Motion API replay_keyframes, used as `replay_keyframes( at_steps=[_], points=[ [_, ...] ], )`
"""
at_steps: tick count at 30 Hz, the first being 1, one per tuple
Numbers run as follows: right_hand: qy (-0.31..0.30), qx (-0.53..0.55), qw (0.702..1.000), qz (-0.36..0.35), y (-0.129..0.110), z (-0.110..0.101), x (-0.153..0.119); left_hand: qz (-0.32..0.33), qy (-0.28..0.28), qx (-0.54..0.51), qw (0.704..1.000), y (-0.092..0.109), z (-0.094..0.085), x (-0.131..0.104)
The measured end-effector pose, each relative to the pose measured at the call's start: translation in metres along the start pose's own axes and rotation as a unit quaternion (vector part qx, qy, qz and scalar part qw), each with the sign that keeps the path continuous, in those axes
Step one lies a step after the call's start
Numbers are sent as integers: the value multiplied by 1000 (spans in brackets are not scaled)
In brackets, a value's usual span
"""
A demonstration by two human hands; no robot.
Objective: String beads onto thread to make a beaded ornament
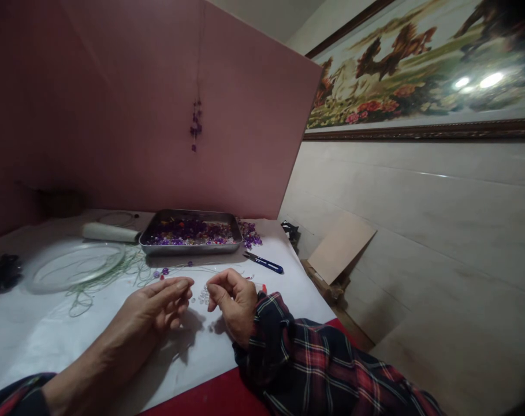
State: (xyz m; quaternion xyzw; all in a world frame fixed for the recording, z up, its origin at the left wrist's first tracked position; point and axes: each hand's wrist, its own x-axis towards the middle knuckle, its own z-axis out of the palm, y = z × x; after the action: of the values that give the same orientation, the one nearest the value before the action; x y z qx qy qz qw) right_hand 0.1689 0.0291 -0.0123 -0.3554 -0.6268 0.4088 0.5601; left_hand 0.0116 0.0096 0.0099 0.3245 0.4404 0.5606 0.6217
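Note:
Thumb and fingertips of my left hand (160,303) are pinched together above the white table cover, around something I cannot make out. Just to its right, my right hand (233,303) has its thumb and index finger closed, and anything between them is too small to name. Clear beads (204,294) lie between and behind the hands. Behind them, green thread (132,266) and a few purple beads (164,271) rest on the cover. A metal tray (193,249) holds purple, red and clear beads.
Blue thread snips (264,263) lie right of the tray, near loose purple beads (250,233). Leftward are a clear ring (75,266), a pale cone (110,233) and a black object (3,273). A purple bead strand (195,124) hangs before the pink panel (245,115).

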Motion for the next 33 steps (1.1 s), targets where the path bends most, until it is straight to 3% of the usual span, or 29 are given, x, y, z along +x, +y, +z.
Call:
replay_keyframes(
  at_steps=[11,17,22,26,33],
  points=[
    [-9,-12,999,-29,-4,1,-2,47,2,121,992,1,-5,2],
    [-10,-30,999,-44,-5,0,-3,123,19,221,967,6,-1,-3],
    [-11,-38,998,-54,-8,-1,-4,137,17,266,954,7,0,-5],
    [-8,-54,997,-63,-7,-1,-4,174,-7,287,942,7,-2,-4],
    [-5,-67,995,-69,-7,-2,-5,241,-61,378,892,11,-9,-2]
  ],
)
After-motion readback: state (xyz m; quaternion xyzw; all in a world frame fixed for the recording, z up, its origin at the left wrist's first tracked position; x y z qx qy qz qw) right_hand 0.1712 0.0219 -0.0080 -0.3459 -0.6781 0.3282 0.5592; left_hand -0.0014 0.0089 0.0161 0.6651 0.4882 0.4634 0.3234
